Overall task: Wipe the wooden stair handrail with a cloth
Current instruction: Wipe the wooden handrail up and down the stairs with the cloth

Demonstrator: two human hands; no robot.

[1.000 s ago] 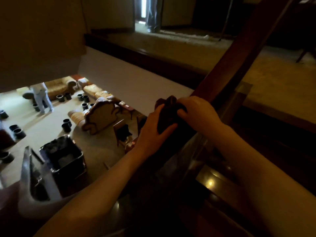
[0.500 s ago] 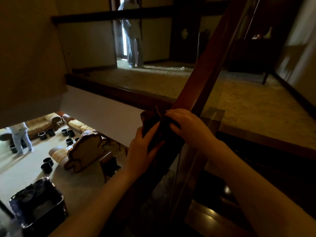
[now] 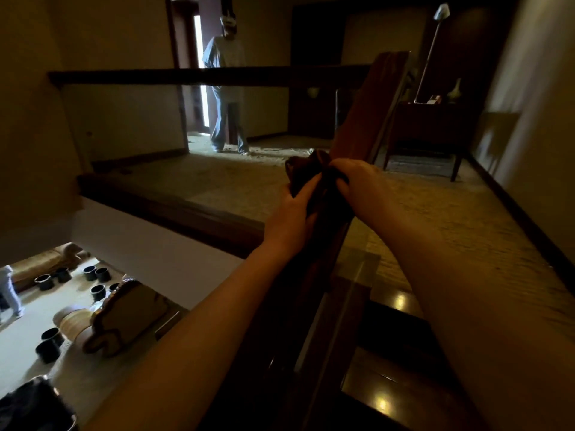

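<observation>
The wooden handrail (image 3: 370, 110) slopes up toward the landing, and a dark cloth (image 3: 306, 172) is bunched over it partway along, gripped by both hands, left hand (image 3: 292, 213) and right hand (image 3: 357, 185) each with fingers curled round the cloth

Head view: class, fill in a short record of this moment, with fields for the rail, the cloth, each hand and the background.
rail: wooden handrail, sloping up and away
cloth: dark cloth, bunched over the handrail
left hand: left hand grips the cloth from the rail's left side
right hand: right hand grips the cloth from the right
background: a person stands in a lit doorway on the upper landing
</observation>
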